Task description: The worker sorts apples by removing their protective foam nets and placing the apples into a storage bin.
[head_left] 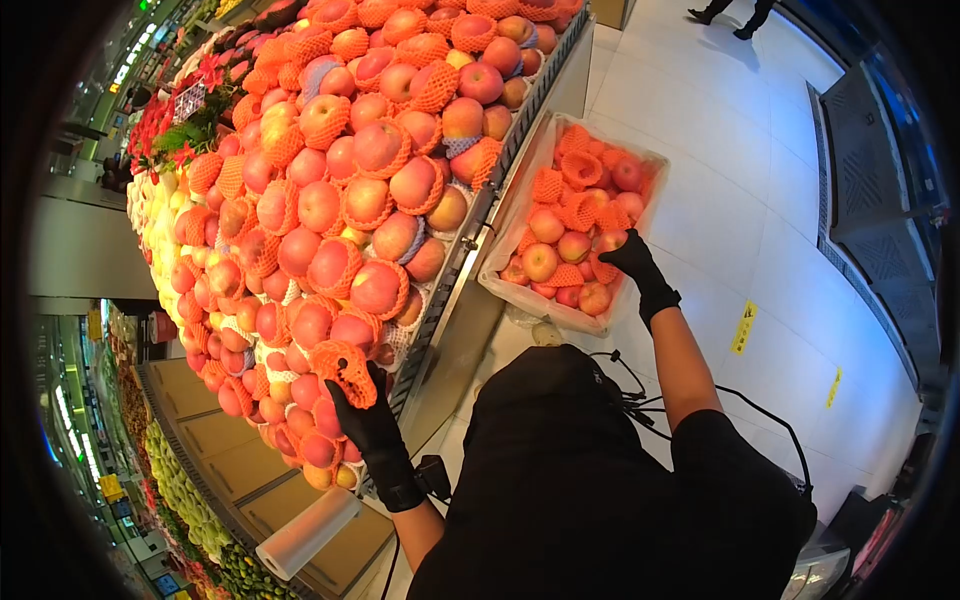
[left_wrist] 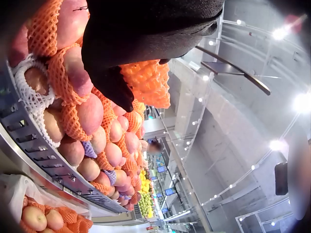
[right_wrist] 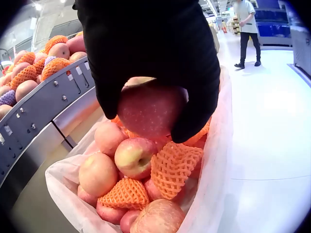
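My black-gloved right hand (head_left: 640, 268) grips a red apple (right_wrist: 151, 108) between thumb and fingers, over a lined crate (head_left: 487, 280) of apples. Below that apple, loose orange foam nets (right_wrist: 176, 167) lie among other apples (right_wrist: 133, 158). On the other side, my gloved left hand (head_left: 368, 418) holds an orange foam net (head_left: 343, 368) close over the lower end of a sloping apple display. Dark fingertips show through the net's openings in the head view. From the left wrist, the same foam net (left_wrist: 148, 82) sticks out past the thumb, with netted apples (left_wrist: 90, 112) just behind.
A grey slotted rail (right_wrist: 48, 97) edges the display beside the crate. White floor tiles (head_left: 720, 180) stretch to the right, where a person (right_wrist: 249, 34) stands farther off. A clear plastic bag roll (head_left: 308, 535) sits below the display. Cables (head_left: 760, 405) hang at my right side.
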A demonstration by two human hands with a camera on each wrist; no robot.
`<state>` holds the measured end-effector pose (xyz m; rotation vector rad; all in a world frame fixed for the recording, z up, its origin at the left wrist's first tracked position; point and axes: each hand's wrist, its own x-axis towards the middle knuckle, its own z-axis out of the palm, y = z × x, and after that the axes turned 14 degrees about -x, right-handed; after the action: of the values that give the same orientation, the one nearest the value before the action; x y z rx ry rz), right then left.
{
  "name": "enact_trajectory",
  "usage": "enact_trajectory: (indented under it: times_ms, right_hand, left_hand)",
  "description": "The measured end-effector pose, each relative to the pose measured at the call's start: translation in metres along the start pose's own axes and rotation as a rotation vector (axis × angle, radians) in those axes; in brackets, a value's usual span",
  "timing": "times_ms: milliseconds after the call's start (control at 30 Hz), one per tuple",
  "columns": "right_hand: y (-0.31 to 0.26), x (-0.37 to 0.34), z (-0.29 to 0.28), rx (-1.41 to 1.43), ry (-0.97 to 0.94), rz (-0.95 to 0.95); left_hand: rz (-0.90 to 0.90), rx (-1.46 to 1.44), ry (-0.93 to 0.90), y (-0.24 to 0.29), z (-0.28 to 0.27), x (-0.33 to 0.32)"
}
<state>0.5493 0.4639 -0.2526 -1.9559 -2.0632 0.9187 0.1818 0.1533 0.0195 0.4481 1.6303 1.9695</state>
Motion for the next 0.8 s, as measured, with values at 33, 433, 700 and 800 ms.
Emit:
enact_trajectory:
  times_ms: [33, 433, 700, 800]
  right_hand:
    - [0.000, 0.009, 0.003, -0.005, 0.006, -0.014]
    - [-0.057, 0.085, 0.051, 0.039, 0.224, -0.063]
    - [-0.016, 0.108, 0.072, 0.098, 0.145, 0.107]
    - [-0.004, 0.114, 0.062, 0.048, 0.196, 0.069]
  left_hand:
    - [-0.028, -0.120, -0.007, -0.003, -0.002, 0.001]
    - [-0.093, -0.157, 0.015, -0.004, -0.004, -0.020]
    - [-0.071, -0.156, 0.033, -0.006, -0.006, -0.029]
    - [-0.128, -0.283, 0.004, -0.020, -0.025, -0.023]
